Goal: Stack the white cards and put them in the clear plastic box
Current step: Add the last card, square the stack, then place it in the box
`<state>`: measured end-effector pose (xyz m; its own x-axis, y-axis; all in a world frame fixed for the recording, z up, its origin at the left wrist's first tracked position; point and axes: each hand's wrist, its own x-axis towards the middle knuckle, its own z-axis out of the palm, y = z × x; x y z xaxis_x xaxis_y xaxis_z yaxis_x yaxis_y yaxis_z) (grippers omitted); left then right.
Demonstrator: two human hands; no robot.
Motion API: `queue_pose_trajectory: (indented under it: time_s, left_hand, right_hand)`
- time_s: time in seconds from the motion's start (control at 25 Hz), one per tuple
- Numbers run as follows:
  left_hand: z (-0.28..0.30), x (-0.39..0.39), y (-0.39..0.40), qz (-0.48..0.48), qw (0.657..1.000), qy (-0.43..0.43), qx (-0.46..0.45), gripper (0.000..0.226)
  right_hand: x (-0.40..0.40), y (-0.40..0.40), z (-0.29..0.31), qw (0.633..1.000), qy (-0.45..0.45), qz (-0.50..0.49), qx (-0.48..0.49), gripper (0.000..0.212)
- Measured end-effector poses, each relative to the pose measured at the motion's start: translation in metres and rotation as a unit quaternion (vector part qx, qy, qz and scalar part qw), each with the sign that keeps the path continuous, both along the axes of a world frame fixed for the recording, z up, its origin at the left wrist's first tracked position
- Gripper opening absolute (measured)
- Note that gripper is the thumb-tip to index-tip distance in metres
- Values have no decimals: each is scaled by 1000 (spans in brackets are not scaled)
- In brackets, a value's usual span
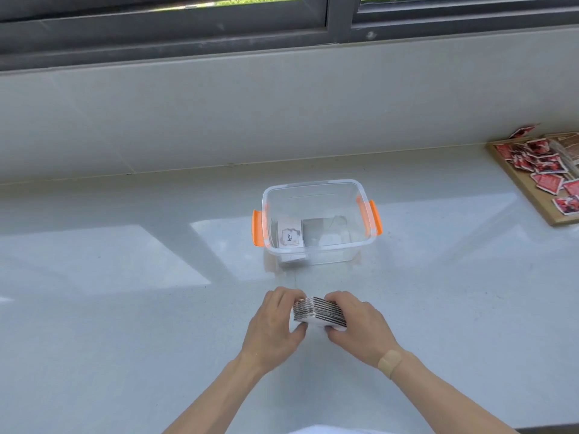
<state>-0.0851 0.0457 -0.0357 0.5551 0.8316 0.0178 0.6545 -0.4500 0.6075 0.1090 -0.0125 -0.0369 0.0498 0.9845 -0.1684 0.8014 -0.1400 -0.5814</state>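
A stack of white cards (pixel 319 312) stands on edge on the pale counter, its striped side facing up. My left hand (pixel 275 324) grips its left end and my right hand (pixel 357 327) grips its right end. The clear plastic box (pixel 316 183) with orange latches sits just beyond the hands, lid off. Inside it, at the left, lies another pile of white cards (pixel 289 234) with the word "love" on top.
A wooden board (pixel 526 191) strewn with several red picture cards lies at the far right. A tiled ledge and a dark window frame (pixel 282 36) run along the back. A plaster sits on my right wrist.
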Motion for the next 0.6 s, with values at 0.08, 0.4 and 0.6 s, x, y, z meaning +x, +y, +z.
queue_pose_trajectory:
  time_s: [0.08,0.4,0.6]
  left_hand:
    - [7,7,-3,-9,999,-42,32,46]
    - [2,15,-16,-29,991,-18,131,67]
    - [6,17,-27,-120,973,34,193,81]
  right_hand:
    - [-4,-4,0,991,108,-73,-23,35]
    - [-19,-11,-10,983,131,-122,-50,39]
    - [-16,-12,-10,982,133,-117,-57,37]
